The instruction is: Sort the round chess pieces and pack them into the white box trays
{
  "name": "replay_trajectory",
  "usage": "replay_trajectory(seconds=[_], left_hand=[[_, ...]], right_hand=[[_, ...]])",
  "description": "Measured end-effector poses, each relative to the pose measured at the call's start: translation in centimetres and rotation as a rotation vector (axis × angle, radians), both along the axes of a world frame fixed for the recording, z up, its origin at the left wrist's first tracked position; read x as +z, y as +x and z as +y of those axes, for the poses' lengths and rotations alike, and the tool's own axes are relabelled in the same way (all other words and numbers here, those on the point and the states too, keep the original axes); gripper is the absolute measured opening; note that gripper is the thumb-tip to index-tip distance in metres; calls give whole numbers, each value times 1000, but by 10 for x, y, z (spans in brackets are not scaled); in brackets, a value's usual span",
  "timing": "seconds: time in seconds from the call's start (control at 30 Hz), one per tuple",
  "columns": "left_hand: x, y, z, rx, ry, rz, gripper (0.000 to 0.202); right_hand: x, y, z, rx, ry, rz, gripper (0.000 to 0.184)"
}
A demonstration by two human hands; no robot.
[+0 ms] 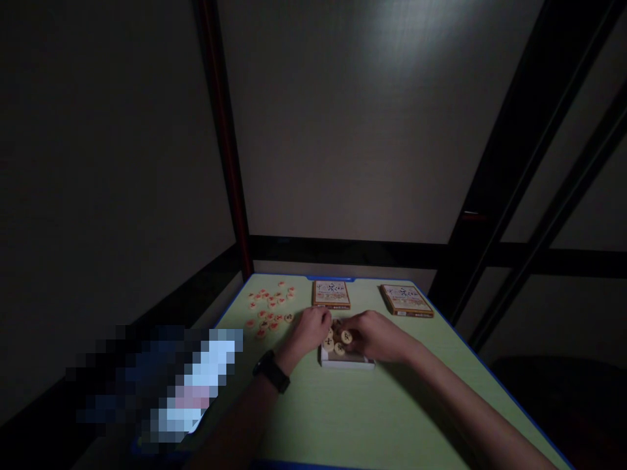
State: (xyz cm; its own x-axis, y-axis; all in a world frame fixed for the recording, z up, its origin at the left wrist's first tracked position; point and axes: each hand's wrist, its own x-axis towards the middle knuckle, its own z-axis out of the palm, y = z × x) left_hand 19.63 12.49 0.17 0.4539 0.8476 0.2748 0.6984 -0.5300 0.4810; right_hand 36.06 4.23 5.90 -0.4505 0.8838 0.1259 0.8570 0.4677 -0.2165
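Observation:
A shallow open box with a white rim stands on the green table in front of me. Several round, pale xiangqi pieces with dark characters lie in it. My right hand reaches over the box from the right, its fingers closed around a xiangqi piece; the fingertips are partly hidden. At the box's left edge is my left hand, fingers curled inward beside the pieces. What it holds, if anything, is hidden. A dark watch is on my left wrist.
Loose xiangqi pieces, mostly with red characters, are scattered at the table's far left. One printed flat box lies behind my hands, another printed box at the far right. A blurred bright screen is at the left edge.

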Motion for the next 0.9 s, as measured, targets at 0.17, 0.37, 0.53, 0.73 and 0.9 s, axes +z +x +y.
replay_trajectory(seconds=[0.17,0.37,0.53,0.73,0.9], left_hand=[[3,0,-1,3,-16,-25,29],[7,0,-3,24,-19,44,30],[6,0,-3,24,-15,40,30],[12,0,-5,45,-48,111,31],[12,0,-5,38,-40,135,32]], right_hand=[[-17,-8,4,48,33,-42,20],[-21,-8,6,8,72,-23,21],[-11,-3,3,13,62,-7,13],[-15,-5,5,32,67,-95,23],[-21,-6,7,22,48,-53,29]])
